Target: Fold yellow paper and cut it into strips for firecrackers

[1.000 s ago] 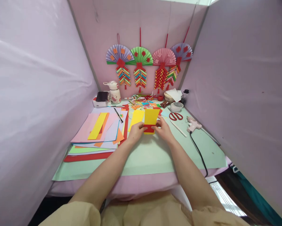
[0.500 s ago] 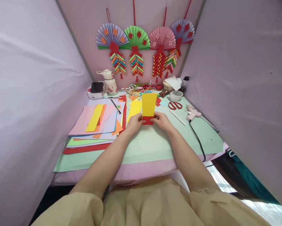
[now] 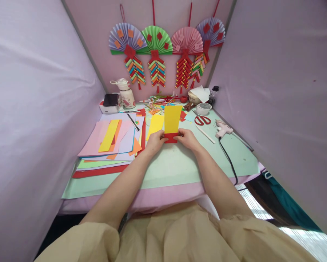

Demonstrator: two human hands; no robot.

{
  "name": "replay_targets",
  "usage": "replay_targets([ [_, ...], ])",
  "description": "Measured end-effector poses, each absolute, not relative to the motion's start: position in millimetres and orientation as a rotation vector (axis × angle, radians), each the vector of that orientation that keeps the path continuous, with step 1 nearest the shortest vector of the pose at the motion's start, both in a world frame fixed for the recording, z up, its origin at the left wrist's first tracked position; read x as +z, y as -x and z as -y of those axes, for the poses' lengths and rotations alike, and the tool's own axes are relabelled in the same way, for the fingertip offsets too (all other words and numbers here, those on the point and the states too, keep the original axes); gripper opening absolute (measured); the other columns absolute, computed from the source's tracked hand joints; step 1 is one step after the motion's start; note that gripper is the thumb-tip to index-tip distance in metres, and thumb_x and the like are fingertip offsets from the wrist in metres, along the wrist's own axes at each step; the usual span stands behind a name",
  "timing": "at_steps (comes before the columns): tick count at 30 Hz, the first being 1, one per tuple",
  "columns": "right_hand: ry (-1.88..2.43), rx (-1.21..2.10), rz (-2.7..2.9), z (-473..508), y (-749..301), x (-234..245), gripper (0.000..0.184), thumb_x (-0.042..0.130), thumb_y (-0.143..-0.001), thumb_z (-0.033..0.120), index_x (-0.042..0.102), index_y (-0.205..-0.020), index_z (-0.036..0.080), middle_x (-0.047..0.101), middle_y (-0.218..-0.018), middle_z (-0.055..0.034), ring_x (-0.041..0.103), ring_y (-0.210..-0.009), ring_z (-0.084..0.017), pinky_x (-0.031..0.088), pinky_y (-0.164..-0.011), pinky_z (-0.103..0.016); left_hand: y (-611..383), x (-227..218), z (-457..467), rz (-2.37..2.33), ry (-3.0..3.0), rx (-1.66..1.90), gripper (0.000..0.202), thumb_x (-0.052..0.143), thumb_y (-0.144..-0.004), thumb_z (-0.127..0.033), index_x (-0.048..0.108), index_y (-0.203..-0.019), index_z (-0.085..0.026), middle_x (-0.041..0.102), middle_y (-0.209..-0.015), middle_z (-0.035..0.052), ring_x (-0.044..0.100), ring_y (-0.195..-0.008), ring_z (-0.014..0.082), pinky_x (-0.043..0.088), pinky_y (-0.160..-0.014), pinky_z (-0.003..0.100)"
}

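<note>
A yellow paper strip with a red band along its lower end is held up over the table in front of me. My left hand pinches the left edge near the red band, thumb in front. At the right edge, my right hand grips the same strip in a like way. The fingers behind the paper are hidden. Just left of it lies a second yellow paper piece, close to my left hand. Nearest my right hand is a white pen-like stick.
Stacked coloured paper covers the table's left side, with a cutter knife on it. Red-handled scissors, a tape roll and a corded glue gun lie right. A bottle stands behind; paper fans hang on the wall.
My view has tilted slightly, so the scene sits a little higher or lower by parts. Both hands keep the same hold on the paper strip.
</note>
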State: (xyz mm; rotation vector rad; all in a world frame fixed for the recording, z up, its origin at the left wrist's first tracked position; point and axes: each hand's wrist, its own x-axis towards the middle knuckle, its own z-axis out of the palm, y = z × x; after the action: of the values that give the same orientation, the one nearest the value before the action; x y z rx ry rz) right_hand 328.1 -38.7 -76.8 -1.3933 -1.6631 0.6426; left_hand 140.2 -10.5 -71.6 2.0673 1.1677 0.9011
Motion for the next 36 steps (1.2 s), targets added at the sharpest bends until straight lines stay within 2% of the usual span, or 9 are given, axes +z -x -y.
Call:
replay_targets([
  [7,1.382,0.677,1.683,35.5,-329.8,-82.5,0.02,0.057,-0.069,0.024,0.069,-0.083,0.016,0.065,-0.071,-0.0001,0.052,-0.065,-0.014,0.039,-0.06,-0.025,-141.7,-70.4,12.2,-1.244,-2.136,0.867,0.0,0.058,-0.074,-0.019,0.058,-0.074,-0.019,0.065,-0.074,0.0003,0.057,-0.07,0.0166,0.04,-0.064,0.026],
  [14,1.385,0.687,1.692,33.8,-331.7,-87.0,0.02,0.059,-0.068,0.023,0.071,-0.083,0.016,0.064,-0.069,0.0003,0.051,-0.063,-0.014,0.039,-0.058,-0.024,-143.3,-70.7,14.8,-1.246,-2.161,0.889,0.003,0.059,-0.074,-0.016,0.057,-0.074,-0.019,0.064,-0.073,-0.0004,0.057,-0.068,0.0159,0.039,-0.062,0.025],
  [20,1.327,0.734,1.686,33.1,-331.7,-87.6,0.026,0.058,-0.066,0.016,0.071,-0.088,0.019,0.069,-0.078,-0.0001,0.057,-0.071,-0.016,0.044,-0.067,-0.026,-142.6,-75.1,12.6,-1.229,-2.231,0.86,0.004,0.058,-0.076,-0.017,0.06,-0.08,-0.019,0.065,-0.076,0.0018,0.057,-0.07,0.0174,0.04,-0.064,0.027],
  [23,1.276,0.828,1.654,33.5,-330.6,-87.9,0.024,0.063,-0.064,0.015,0.071,-0.086,0.019,0.069,-0.078,-0.0003,0.059,-0.074,-0.018,0.046,-0.07,-0.028,-142.5,-77.8,11.0,-1.178,-2.226,0.864,0.008,0.058,-0.076,-0.016,0.061,-0.082,-0.018,0.066,-0.078,0.0034,0.058,-0.071,0.0186,0.042,-0.066,0.028],
  [28,1.203,0.921,1.565,40.8,-328.3,-75.4,0.023,0.071,-0.066,0.028,0.067,-0.087,0.019,0.069,-0.081,-0.0011,0.06,-0.074,-0.016,0.047,-0.07,-0.028,-145.0,-71.1,13.3,-1.01,-1.792,0.935,0.023,0.063,-0.069,-0.013,0.062,-0.092,-0.017,0.068,-0.086,0.0038,0.063,-0.078,0.0187,0.046,-0.074,0.03],
  [32,1.012,1.109,1.227,45.5,-334.0,-61.6,0.029,0.064,-0.076,0.046,0.063,-0.09,0.02,0.066,-0.085,-0.0011,0.058,-0.071,-0.011,0.044,-0.066,-0.024,-142.7,-57.8,18.8,-0.85,-1.255,0.849,0.035,0.074,-0.063,-0.019,0.057,-0.094,-0.015,0.067,-0.078,0.0021,0.064,-0.071,0.0161,0.049,-0.073,0.031],
  [36,0.96,1.149,1.089,46.4,-339.8,-58.1,0.029,0.071,-0.07,0.045,0.061,-0.079,0.02,0.062,-0.074,0.0011,0.052,-0.062,-0.009,0.039,-0.059,-0.022,-138.2,-50.1,22.0,-0.744,-1.074,0.811,0.042,0.083,-0.054,-0.02,0.056,-0.085,-0.015,0.064,-0.073,-0.0009,0.063,-0.067,0.013,0.05,-0.072,0.03],
])
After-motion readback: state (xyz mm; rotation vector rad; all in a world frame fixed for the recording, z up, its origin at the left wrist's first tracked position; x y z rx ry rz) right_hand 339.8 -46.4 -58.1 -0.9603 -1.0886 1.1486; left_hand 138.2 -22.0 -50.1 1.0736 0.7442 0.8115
